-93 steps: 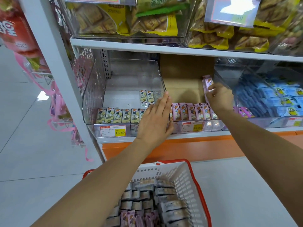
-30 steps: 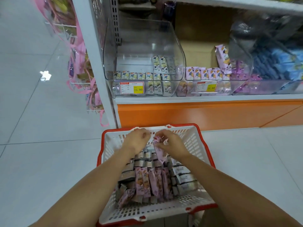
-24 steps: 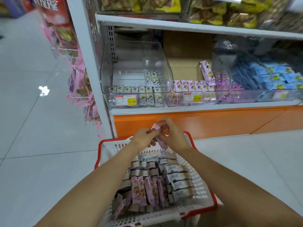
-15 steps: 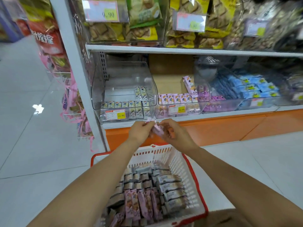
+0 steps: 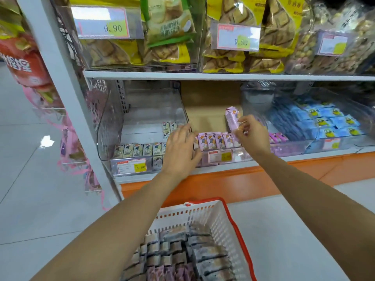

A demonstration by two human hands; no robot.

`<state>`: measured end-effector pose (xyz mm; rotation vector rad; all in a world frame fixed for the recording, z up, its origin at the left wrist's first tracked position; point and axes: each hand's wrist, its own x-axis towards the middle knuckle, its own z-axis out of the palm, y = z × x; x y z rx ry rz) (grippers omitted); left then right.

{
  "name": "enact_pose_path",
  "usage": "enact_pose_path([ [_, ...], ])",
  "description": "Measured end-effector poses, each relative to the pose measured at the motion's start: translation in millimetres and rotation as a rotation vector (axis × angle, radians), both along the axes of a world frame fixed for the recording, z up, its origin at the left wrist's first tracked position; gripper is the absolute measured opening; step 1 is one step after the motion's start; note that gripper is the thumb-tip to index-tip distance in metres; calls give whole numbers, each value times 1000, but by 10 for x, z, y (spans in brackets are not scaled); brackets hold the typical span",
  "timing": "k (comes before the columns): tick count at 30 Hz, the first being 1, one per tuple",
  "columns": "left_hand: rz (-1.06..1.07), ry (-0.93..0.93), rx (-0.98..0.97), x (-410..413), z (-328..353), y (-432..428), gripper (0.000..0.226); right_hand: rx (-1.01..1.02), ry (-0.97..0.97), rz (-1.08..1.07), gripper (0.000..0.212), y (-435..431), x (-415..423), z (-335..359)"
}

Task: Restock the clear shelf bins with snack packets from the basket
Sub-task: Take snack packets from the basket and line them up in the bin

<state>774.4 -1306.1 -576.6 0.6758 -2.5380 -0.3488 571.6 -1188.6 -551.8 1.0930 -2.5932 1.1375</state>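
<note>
**Restocking the middle clear bin from the basket.**
The right hand (image 5: 251, 136) pinches a pink packet (image 5: 232, 118) by its lower end, holding it upright just above the row of pink packets (image 5: 215, 139) standing along the front of the middle clear bin (image 5: 239, 154). The left hand (image 5: 179, 148) is open, fingers spread, at the row's left end; contact cannot be judged. The basket (image 5: 223, 216), below both forearms, holds grey and pink packets.
</note>
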Motion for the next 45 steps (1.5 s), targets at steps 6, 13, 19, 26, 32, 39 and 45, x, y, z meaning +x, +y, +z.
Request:
enact_pose_path([
  [6, 13, -24, -100, -76, -190, -92, 61, 219, 82, -87, 30, -420, -446, -208],
  [13, 66, 30, -176, -132, -265, -110, 60, 197, 64, -194, 42, -684, -557, -254],
  [19, 65, 2, -185, -127, -275, -119, 61, 200, 68, -195, 44, -691, -550, -260],
  [26, 22, -48, -128, -79, -199, -84, 63, 179, 56, -158, 42, -551, -429, -175],
  [32, -24, -60, -124, 100, -158, 22, 68, 65, 61, -80, 26, -376, 1, -49],
  [39, -26, -68, -211, 597, -280, 175, 65, -44, 12, 146, 18, -118, 776, -163],
  [45, -17, -168, -194, 1120, -530, 195, 53, 14, -34, 336, 14, 4, 1436, -506],
])
